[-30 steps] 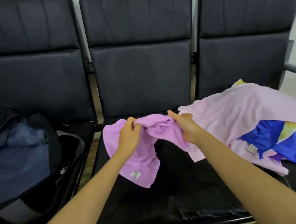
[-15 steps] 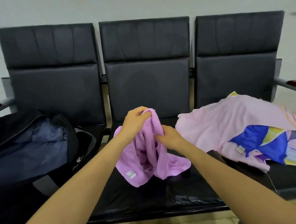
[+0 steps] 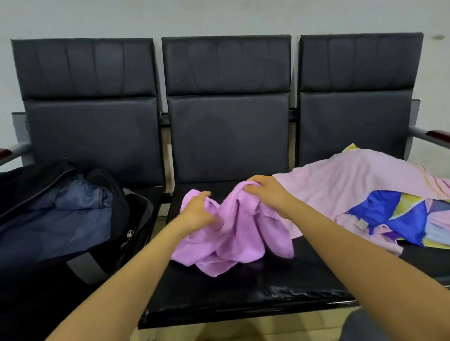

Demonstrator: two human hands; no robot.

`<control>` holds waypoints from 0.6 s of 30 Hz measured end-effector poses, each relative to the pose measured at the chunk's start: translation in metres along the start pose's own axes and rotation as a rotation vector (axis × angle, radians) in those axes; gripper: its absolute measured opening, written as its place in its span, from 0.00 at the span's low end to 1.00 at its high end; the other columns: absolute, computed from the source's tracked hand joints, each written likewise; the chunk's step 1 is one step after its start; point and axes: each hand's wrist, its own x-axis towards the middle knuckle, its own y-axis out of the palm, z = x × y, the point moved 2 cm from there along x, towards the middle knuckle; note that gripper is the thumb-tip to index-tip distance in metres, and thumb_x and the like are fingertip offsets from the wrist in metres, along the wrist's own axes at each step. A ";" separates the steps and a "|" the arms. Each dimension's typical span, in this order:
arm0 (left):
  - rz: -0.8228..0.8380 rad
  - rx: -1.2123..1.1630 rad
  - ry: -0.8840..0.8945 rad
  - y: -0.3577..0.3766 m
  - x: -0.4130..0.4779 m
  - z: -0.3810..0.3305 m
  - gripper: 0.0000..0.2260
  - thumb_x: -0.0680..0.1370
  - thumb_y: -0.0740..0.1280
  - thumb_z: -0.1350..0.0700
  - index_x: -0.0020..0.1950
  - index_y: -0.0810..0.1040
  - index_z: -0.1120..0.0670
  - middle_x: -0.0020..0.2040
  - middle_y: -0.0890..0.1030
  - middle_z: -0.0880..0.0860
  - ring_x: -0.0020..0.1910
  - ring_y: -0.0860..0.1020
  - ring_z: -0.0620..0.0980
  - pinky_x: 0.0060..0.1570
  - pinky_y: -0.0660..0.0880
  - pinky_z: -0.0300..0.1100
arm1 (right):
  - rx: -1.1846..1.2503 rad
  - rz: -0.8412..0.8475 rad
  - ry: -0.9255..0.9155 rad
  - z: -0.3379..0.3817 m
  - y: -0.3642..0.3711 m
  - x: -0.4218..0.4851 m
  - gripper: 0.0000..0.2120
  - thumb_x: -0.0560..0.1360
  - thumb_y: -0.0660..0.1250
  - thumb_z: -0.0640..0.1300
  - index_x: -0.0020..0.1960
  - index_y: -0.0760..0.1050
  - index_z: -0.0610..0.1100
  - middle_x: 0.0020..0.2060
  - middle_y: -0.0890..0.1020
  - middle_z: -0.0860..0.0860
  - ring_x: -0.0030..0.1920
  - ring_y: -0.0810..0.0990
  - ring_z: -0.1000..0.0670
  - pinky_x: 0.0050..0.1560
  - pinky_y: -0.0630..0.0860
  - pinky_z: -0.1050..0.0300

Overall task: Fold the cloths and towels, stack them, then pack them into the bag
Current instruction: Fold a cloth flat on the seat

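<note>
A lilac towel (image 3: pixel 237 235) is held bunched above the middle seat (image 3: pixel 238 287) of a black three-seat bench, its lower folds resting crumpled on the cushion. The left hand (image 3: pixel 197 213) is seen with fingers curled into the towel's left upper fold, back of the hand towards the camera (motion blur softens the fingertips, so the exact grip cannot be read). The right hand (image 3: pixel 268 194) is set palm down, knuckles up, its fingers hooked over a raised peak of the cloth, which is gripped at the towel's highest point. Both bare forearms are stretched forward from the lower edge of the view and brought close together over the seat, the two hands kept just apart with a dip of cloth between them.

An open black duffel bag (image 3: pixel 52 223) with a blue-grey lining is placed on the left seat, just beside the towel. A pale pink cloth (image 3: pixel 349 184) is heaped on the right seat, its near edge lying just behind the right wrist, and a blue-and-yellow patterned cloth (image 3: pixel 393 216) is tangled in with it. A small white label (image 3: pixel 361 223) is shown at the pink cloth's hem.
</note>
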 end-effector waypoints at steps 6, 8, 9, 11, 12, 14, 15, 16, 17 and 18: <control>-0.212 -0.279 0.098 0.018 0.015 -0.034 0.06 0.79 0.65 0.58 0.53 0.78 0.58 0.44 0.79 0.49 0.43 0.75 0.46 0.35 0.69 0.25 | 0.030 -0.013 0.127 -0.012 0.001 0.005 0.07 0.77 0.65 0.48 0.45 0.76 0.44 0.43 0.80 0.48 0.45 0.78 0.48 0.45 0.76 0.57; -0.292 -0.422 0.017 0.012 0.019 -0.038 0.09 0.81 0.60 0.57 0.49 0.79 0.58 0.41 0.78 0.50 0.41 0.73 0.47 0.36 0.69 0.32 | 0.079 0.039 0.127 -0.016 -0.008 0.004 0.13 0.76 0.67 0.53 0.49 0.75 0.42 0.44 0.79 0.48 0.45 0.77 0.49 0.43 0.74 0.59; -0.326 -0.502 -0.020 0.009 0.021 -0.038 0.10 0.82 0.59 0.56 0.48 0.79 0.57 0.43 0.78 0.51 0.42 0.73 0.48 0.40 0.70 0.37 | 0.113 0.108 0.122 -0.019 -0.012 0.002 0.16 0.74 0.69 0.55 0.51 0.75 0.42 0.45 0.80 0.48 0.45 0.78 0.50 0.43 0.74 0.60; -0.373 -0.540 -0.115 0.003 0.033 -0.029 0.09 0.81 0.59 0.56 0.46 0.77 0.54 0.45 0.79 0.52 0.45 0.75 0.51 0.44 0.71 0.42 | 0.101 0.260 0.114 -0.028 -0.015 -0.004 0.17 0.71 0.72 0.54 0.52 0.75 0.43 0.46 0.81 0.50 0.47 0.80 0.51 0.44 0.74 0.60; -0.368 -0.477 -0.153 -0.001 0.038 -0.026 0.07 0.80 0.59 0.57 0.46 0.76 0.54 0.44 0.78 0.53 0.45 0.75 0.52 0.43 0.71 0.42 | 0.066 0.314 0.103 -0.034 -0.015 -0.006 0.15 0.72 0.73 0.51 0.52 0.75 0.43 0.45 0.81 0.50 0.47 0.80 0.51 0.43 0.74 0.61; -0.400 -0.390 -0.206 -0.003 0.045 -0.011 0.05 0.81 0.58 0.59 0.49 0.73 0.55 0.42 0.76 0.52 0.46 0.74 0.53 0.38 0.72 0.38 | -0.005 0.298 0.089 -0.048 -0.012 -0.004 0.10 0.75 0.70 0.47 0.51 0.75 0.41 0.44 0.79 0.48 0.46 0.79 0.49 0.43 0.75 0.61; -0.401 -0.396 -0.235 -0.002 0.045 -0.003 0.07 0.81 0.57 0.60 0.49 0.73 0.57 0.44 0.76 0.53 0.48 0.74 0.54 0.38 0.71 0.38 | -0.019 0.241 0.092 -0.053 -0.011 -0.001 0.09 0.77 0.67 0.46 0.52 0.76 0.41 0.46 0.79 0.47 0.49 0.79 0.47 0.46 0.75 0.58; -0.422 -0.352 -0.256 0.001 0.044 0.005 0.07 0.81 0.57 0.62 0.51 0.74 0.58 0.48 0.76 0.55 0.49 0.74 0.54 0.40 0.70 0.38 | -0.009 0.184 0.096 -0.057 -0.011 0.003 0.08 0.78 0.64 0.46 0.54 0.76 0.42 0.49 0.80 0.47 0.52 0.79 0.46 0.50 0.75 0.56; -0.434 -0.265 -0.267 0.005 0.041 0.010 0.09 0.79 0.57 0.65 0.55 0.74 0.60 0.54 0.74 0.56 0.52 0.73 0.55 0.44 0.68 0.38 | 0.030 0.142 0.093 -0.058 -0.011 0.006 0.08 0.79 0.62 0.45 0.55 0.76 0.43 0.50 0.80 0.47 0.53 0.78 0.47 0.52 0.75 0.55; -0.428 -0.190 -0.232 0.011 0.037 0.012 0.12 0.77 0.57 0.68 0.59 0.74 0.60 0.58 0.71 0.56 0.54 0.72 0.55 0.48 0.68 0.39 | 0.065 0.122 0.086 -0.057 -0.009 0.010 0.08 0.80 0.61 0.46 0.55 0.76 0.45 0.51 0.80 0.48 0.53 0.79 0.48 0.53 0.76 0.54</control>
